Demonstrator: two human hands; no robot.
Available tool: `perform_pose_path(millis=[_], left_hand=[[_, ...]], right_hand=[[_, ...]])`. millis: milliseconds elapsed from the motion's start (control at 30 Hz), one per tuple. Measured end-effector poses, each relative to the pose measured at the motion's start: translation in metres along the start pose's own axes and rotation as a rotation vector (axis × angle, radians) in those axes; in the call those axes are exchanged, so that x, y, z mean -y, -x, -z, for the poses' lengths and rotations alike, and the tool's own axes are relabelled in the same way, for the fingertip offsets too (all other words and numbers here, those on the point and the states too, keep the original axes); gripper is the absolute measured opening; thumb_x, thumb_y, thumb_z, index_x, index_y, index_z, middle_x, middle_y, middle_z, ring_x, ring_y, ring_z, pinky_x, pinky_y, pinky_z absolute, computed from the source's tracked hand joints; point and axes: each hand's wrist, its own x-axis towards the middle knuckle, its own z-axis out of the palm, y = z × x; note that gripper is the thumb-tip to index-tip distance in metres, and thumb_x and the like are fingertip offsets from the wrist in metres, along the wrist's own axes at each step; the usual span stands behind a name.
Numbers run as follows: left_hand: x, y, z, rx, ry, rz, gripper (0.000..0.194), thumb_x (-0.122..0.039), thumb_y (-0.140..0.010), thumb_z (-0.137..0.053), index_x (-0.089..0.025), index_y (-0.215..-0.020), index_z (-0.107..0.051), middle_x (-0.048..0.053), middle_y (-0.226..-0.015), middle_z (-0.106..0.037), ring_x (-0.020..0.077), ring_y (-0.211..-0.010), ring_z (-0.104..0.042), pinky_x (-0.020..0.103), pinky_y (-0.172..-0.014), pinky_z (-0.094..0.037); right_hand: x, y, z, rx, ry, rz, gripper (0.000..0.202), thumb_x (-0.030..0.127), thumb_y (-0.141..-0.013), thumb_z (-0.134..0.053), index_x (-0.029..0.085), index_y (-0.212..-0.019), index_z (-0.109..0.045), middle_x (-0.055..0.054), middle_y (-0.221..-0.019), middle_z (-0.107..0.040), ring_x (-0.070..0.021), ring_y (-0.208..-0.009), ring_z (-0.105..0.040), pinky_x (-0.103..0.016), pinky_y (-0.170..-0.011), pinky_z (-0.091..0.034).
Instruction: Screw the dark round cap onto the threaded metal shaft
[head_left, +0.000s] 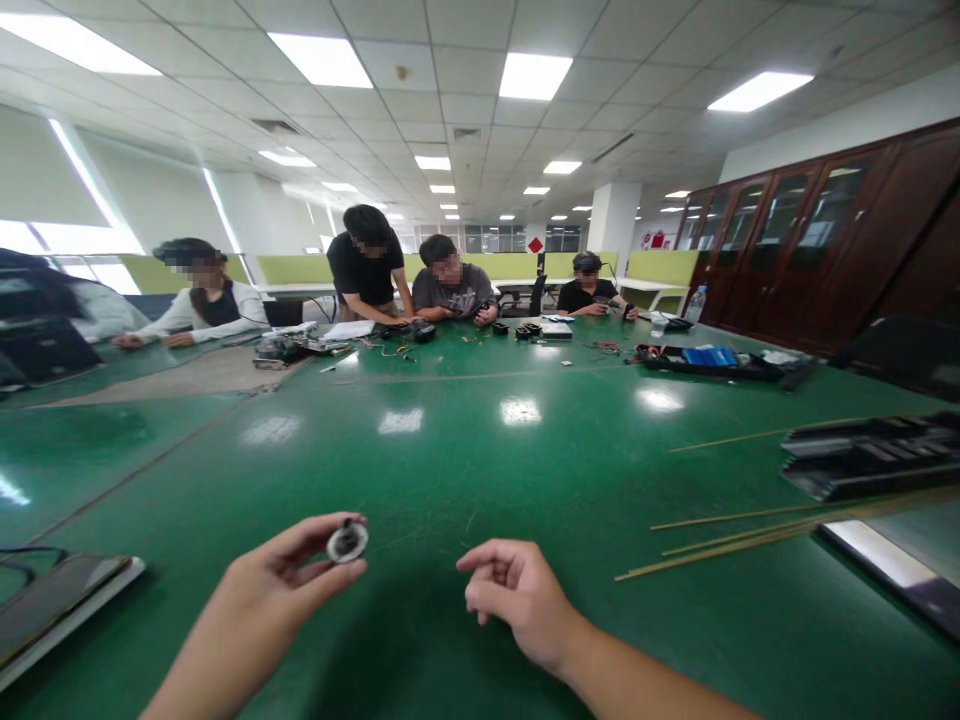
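Above the near part of the green table point(442, 460), my left hand point(281, 580) pinches a small round part point(347, 541) between thumb and fingers. It has a white ring-like rim and a dark middle; its exact kind is not clear. To the right and apart from it hovers my right hand point(521, 600), loosely curled, the index finger reaching left and the thumb apart from it. I see nothing in that hand.
Thin yellowish rods point(712, 550) and black channel-shaped pieces point(870, 455) lie at right, near a flat dark-edged device point(892, 570). A tablet-like device point(60, 605) lies at left. Across the table, several people sit or stand among electronic parts and a black tray point(712, 368).
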Motion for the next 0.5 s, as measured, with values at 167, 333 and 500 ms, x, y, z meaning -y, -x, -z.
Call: perform_pose_path(millis=[167,333,500], left_hand=[[-0.014,-0.012,-0.069,0.192,-0.158,-0.302,0.035,-0.039,-0.089,-0.069,-0.031,-0.123,-0.065,0.003,-0.125,-0.066,0.0221,-0.116,-0.064,0.036,-0.102,-0.052],[0.022,-0.006,-0.086,0.113,-0.32,-0.489,0.042,-0.032,-0.091,-0.068,-0.034,-0.131,-0.058,0.002,-0.122,-0.067,0.0192,-0.111,-0.066,0.032,-0.098,-0.054],[0.039,-0.004,-0.085,0.047,-0.314,-0.505,0.033,-0.031,-0.088,-0.071,-0.027,-0.119,-0.059,0.002,-0.112,-0.07,0.0185,-0.104,-0.068,0.029,-0.093,-0.054]], right_hand=[[0.002,-0.002,0.002,-0.165,0.252,0.088,0.037,0.014,-0.078,-0.069,0.017,-0.115,-0.068,0.0,-0.079,-0.065,-0.0116,-0.064,-0.055,-0.025,-0.063,-0.045],[0.0,0.001,-0.002,-0.145,0.381,0.095,0.065,0.009,-0.075,-0.067,0.024,-0.137,-0.053,0.001,-0.089,-0.067,-0.0117,-0.065,-0.058,-0.026,-0.065,-0.047],[0.0,-0.002,-0.001,-0.162,0.456,0.095,0.054,0.009,-0.074,-0.069,0.026,-0.124,-0.062,0.001,-0.096,-0.068,-0.0125,-0.069,-0.061,-0.026,-0.068,-0.048]])
